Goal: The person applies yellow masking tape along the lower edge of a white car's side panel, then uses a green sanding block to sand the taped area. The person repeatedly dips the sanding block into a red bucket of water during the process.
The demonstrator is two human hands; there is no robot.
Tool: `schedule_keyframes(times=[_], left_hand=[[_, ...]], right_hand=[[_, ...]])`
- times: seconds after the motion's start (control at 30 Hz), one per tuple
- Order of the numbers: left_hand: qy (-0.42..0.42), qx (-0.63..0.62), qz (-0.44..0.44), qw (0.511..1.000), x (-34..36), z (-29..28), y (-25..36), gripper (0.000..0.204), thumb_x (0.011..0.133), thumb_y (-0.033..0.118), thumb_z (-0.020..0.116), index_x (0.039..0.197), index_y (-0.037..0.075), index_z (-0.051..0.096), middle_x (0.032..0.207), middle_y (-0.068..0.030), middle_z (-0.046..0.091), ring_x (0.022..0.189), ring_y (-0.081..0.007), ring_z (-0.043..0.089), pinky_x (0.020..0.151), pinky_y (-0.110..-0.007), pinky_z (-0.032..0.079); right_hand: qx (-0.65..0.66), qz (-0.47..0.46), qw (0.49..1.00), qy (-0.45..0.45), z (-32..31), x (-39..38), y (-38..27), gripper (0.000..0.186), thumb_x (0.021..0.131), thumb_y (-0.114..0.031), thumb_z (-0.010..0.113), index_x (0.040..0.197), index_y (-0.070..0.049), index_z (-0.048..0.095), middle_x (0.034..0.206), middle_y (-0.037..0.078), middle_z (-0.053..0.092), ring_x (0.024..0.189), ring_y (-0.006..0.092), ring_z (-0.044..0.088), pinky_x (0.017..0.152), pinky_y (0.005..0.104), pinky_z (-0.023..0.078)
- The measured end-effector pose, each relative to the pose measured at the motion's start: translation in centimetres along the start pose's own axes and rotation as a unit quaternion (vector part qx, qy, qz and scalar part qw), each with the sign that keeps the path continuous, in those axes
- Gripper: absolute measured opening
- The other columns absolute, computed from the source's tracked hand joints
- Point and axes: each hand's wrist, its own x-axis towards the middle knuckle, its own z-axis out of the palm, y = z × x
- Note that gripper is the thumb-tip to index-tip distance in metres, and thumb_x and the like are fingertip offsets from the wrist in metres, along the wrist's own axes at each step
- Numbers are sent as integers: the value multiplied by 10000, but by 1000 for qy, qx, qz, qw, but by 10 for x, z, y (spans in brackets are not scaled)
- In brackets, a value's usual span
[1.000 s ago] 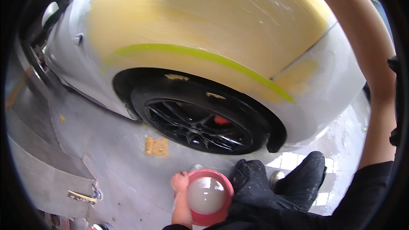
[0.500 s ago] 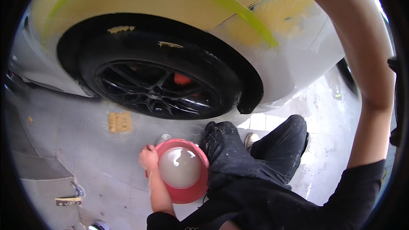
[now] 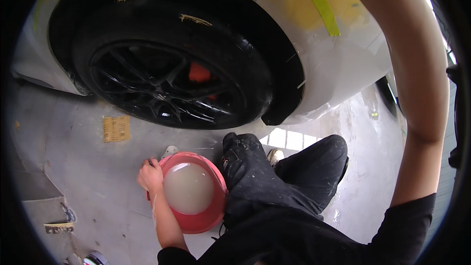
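A red bucket holding cloudy greyish liquid stands on the floor beside my bent leg. Against the bucket's left rim is my left hand, its fingers curled closed. A small dark bit shows between those fingers, too little to name. My right arm reaches up along the right side and leaves the picture at the top, so the hand is out of sight. Ahead is a car's black-spoked wheel under a fender with yellowish patches and grey primer-like areas. Yellow-green tape runs across the fender.
A square of brown paper lies on the floor left of the wheel. Further left are a grey box-like thing and a block with a pale edge. My black-trousered legs are folded close to the bucket.
The view has shifted, so the wheel looks larger and higher and less of the tape shows. My left hand stays at the bucket rim; my right arm stays raised.
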Motion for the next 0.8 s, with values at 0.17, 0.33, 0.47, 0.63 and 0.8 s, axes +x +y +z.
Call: schedule_keyframes(times=[0.17, 0.33, 0.47, 0.63, 0.8], left_hand=[[17, -34, 19, 999, -5, 6, -8, 314, 1004, 340, 613, 1031, 57, 745, 1013, -195, 777, 889, -419, 745, 782, -549, 580], [127, -165, 120, 971, -3, -42, 33, 442, 1008, 229, 642, 1394, 18, 604, 1420, -211, 628, 1298, -400, 599, 1070, -513, 484], [246, -276, 299, 880, 43, -162, 124, 608, 1040, 209, 613, 1568, -32, 430, 1652, -220, 425, 1521, -432, 398, 1238, -526, 320], [489, -264, 432, 710, 142, -359, 246, 743, 1109, 419, 489, 1653, -38, 272, 1724, -261, 249, 1597, -451, 235, 1270, -601, 195], [547, -287, 364, 697, 168, -448, 313, 955, 1095, 655, 299, 1581, -167, 266, 1667, -377, 250, 1576, -485, 245, 1307, -507, 177]], right_hand=[[-80, 131, 985, -74, -24, -50, -56, 566, 647, -59, 897, 1202, -104, 795, 1396, 135, 707, 1139, 363, 692, 930, 422, 582], [-23, 262, 951, -161, -82, -66, -78, 616, 627, -46, 903, 1230, -101, 789, 1424, 131, 695, 1170, 366, 679, 953, 429, 560], [124, 285, 945, -101, -85, -96, -121, 602, 600, -75, 869, 1193, -99, 766, 1428, 144, 682, 1091, 358, 696, 777, 417, 529], [381, 372, 834, -145, -26, -126, -233, 462, 751, -217, 857, 1193, -111, 776, 1440, 107, 669, 1151, 328, 666, 846, 427, 536], [567, 424, 692, -141, 5, -146, -321, 443, 789, -221, 870, 1206, -90, 797, 1404, 113, 702, 1119, 310, 710, 982, 418, 556]])
